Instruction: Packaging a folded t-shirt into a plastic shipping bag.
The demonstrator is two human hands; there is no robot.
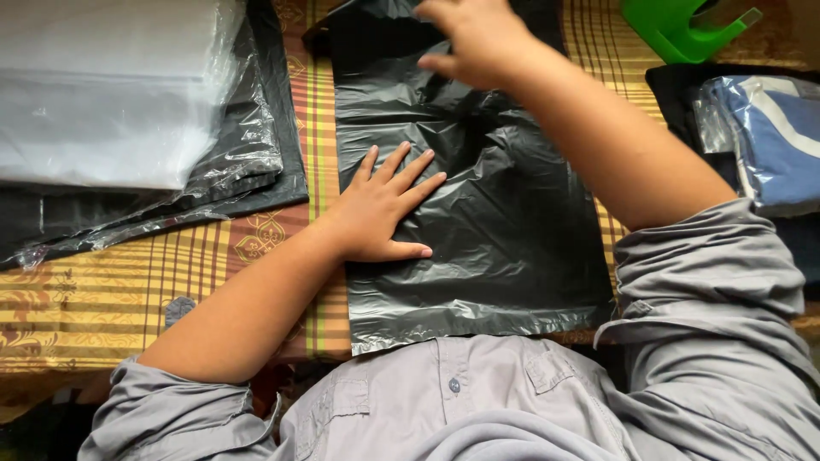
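Left hand [380, 209] flat on black bag [487, 222]; patterned mat [102, 290] beneath

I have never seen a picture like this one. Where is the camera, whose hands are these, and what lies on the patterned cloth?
There is one picture, taken by a camera worn on a person's head and looking down, so the grey shirt at the bottom is the person's own. No machine is here, only two bare hands. The left hand lies flat, fingers spread, on a black plastic bag spread over the patterned cloth. The right hand reaches to the bag's far end; whether it pinches the plastic is hard to tell. To the left lies a stack of clear and black plastic bags. To the right are a wrapped blue garment and a green plastic object.
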